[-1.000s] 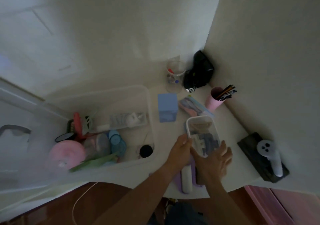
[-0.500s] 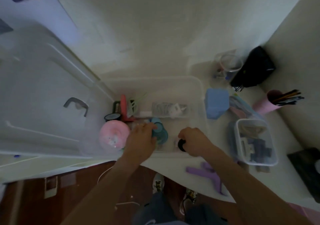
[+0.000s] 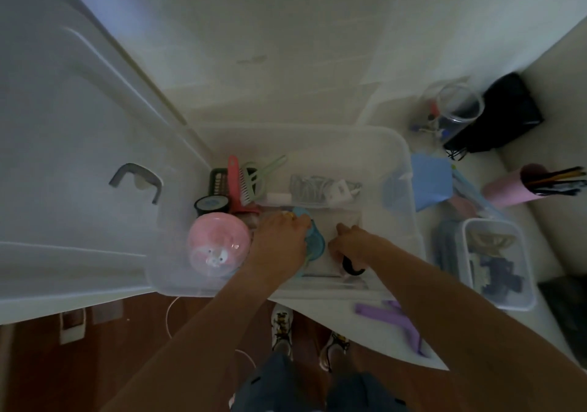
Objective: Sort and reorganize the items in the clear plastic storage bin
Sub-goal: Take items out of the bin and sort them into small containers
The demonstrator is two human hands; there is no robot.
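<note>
On the white bench point(image 3: 374, 322), one clear plastic storage bin point(image 3: 403, 170) was seen standing open, with its one large lid point(image 3: 63, 157) propped up at the left, a single grey latch point(image 3: 136, 178) showing on it. Both hands were held inside the bin. The left hand point(image 3: 279, 243) was laid over a stack of teal round lids point(image 3: 313, 243), its fingers curled down around them. The right hand point(image 3: 352, 243) was placed just right of that stack, fingers curled over one black round object point(image 3: 351, 267); whether it was truly gripped could not be told. One pink round case point(image 3: 217, 248) was found at the bin's near left corner, touching the left hand's wrist side. Behind it one black-rimmed tin point(image 3: 211, 203), one red comb point(image 3: 236, 186) and one pale green comb point(image 3: 257, 176) were stood together. One clear packet of grey cable point(image 3: 320, 189) was laid at the bin's back.

Right of the bin, one blue box point(image 3: 430, 183) was set just beside its wall. One smaller clear container point(image 3: 498, 262) of dark clips was placed nearer the bench's front. One pink cup point(image 3: 508, 186) of pencils, one clear glass point(image 3: 459, 103) and one black bag point(image 3: 505, 116) were gathered toward the corner. One purple strip point(image 3: 381, 313) was left at the bench edge.
</note>
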